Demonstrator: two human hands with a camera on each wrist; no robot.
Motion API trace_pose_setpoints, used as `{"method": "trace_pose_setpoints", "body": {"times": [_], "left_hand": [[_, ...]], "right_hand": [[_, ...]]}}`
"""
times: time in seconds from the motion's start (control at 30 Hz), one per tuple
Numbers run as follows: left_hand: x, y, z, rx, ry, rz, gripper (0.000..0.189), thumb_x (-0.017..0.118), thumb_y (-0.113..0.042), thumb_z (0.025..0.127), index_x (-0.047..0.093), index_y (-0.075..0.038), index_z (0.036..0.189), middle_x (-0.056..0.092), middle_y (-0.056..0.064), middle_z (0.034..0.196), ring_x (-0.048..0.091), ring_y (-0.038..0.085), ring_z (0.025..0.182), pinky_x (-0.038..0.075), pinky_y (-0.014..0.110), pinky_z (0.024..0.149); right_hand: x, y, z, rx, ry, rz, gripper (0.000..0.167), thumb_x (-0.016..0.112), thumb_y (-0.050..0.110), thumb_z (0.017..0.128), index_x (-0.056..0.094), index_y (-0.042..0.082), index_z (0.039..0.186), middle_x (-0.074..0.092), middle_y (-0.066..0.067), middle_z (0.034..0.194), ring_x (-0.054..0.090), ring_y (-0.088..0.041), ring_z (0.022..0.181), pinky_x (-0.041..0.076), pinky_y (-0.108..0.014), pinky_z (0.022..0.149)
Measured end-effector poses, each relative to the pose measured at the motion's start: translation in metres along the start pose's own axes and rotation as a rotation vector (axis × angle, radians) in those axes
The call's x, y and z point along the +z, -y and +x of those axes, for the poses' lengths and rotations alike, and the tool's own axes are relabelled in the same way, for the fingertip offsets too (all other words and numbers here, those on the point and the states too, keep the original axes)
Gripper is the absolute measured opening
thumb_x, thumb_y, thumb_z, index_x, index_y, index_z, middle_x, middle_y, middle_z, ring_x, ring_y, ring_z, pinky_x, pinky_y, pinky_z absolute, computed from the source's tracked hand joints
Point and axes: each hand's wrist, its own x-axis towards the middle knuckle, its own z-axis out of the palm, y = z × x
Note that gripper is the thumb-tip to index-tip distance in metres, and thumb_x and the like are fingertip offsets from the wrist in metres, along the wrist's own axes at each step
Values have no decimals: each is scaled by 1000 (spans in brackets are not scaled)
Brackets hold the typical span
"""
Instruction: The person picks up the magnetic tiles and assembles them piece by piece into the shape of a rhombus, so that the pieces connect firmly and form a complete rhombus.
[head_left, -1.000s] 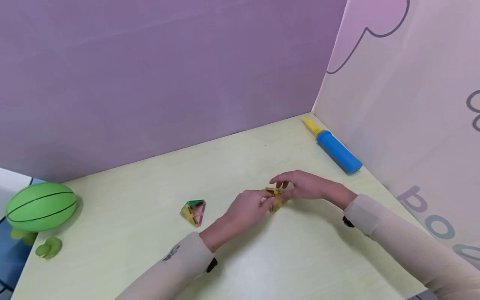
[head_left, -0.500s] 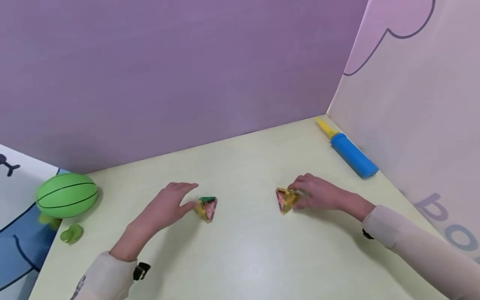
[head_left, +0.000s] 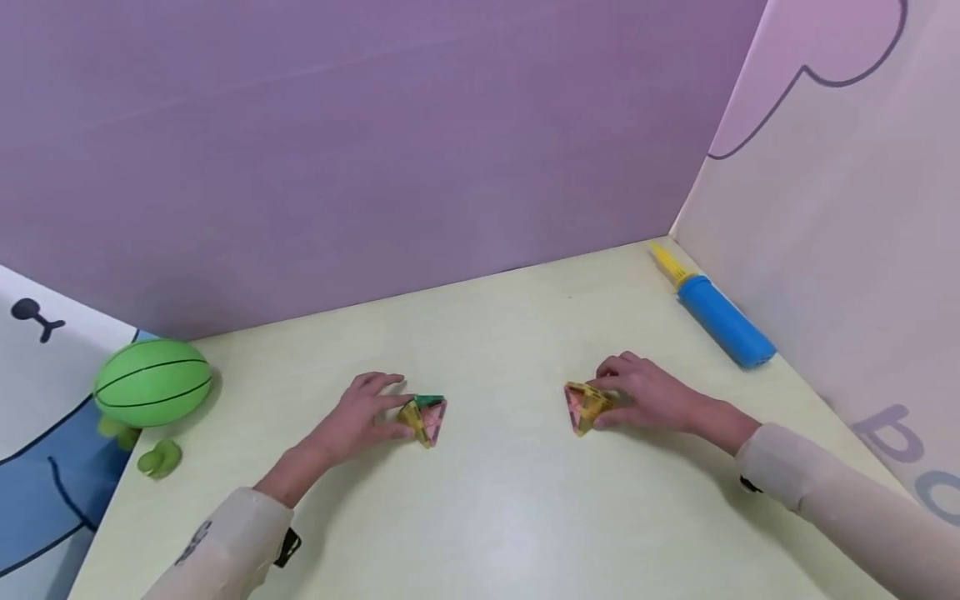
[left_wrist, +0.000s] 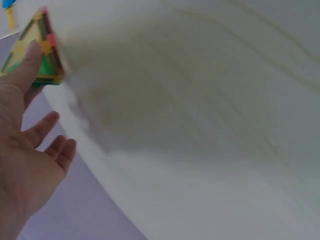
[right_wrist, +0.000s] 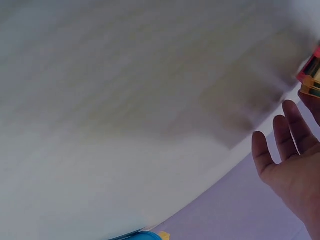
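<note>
Two small pyramids of translucent magnetic tiles stand apart on the table. The left pyramid (head_left: 432,417), with yellow, pink and green faces, is pinched between the thumb and index finger of my left hand (head_left: 358,423). In the left wrist view the thumb lies across a face of this tile pyramid (left_wrist: 49,67), and the other fingers are spread off it. My right hand (head_left: 651,395) holds the right pyramid (head_left: 582,408), yellow and pink, by its right side with thumb and index finger. Only a corner of that pyramid (right_wrist: 311,75) shows in the right wrist view.
A blue hand pump (head_left: 726,321) with a yellow nozzle lies at the back right by the wall. At the left edge are a green ball (head_left: 153,383) and a small green twisted piece (head_left: 160,458). A purple panel (head_left: 375,167) borders the table's back.
My left hand has left the right pyramid, swung left and taken hold of the left one. The right hand keeps its place at the right pyramid. The head view has shifted left.
</note>
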Motion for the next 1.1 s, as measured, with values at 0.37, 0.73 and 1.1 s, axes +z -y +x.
{"method": "trace_pose_setpoints", "body": {"times": [0.37, 0.73, 1.1], "left_hand": [[17, 9, 1, 33, -63, -87, 51, 81, -35, 82, 72, -6, 122, 52, 18, 149, 34, 46, 142, 27, 72, 112], [22, 7, 7, 26, -27, -93, 56, 81, -37, 82, 69, -6, 127, 43, 17, 156, 23, 48, 148, 19, 74, 114], [26, 2, 7, 24, -31, -98, 56, 81, -40, 81, 70, -8, 126, 43, 15, 156, 22, 47, 149, 19, 74, 114]], "right_hand": [[2, -7, -2, -44, -24, -13, 43, 79, 47, 83, 75, 20, 116, 63, 1, 114, 51, -15, 102, 48, -37, 84], [3, -10, -3, -56, -46, 3, 43, 80, 47, 82, 76, 20, 116, 63, 2, 115, 52, -15, 104, 48, -39, 85], [3, -10, 0, -51, -33, 2, 42, 80, 47, 81, 76, 21, 115, 63, 2, 114, 51, -14, 102, 47, -38, 84]]}}
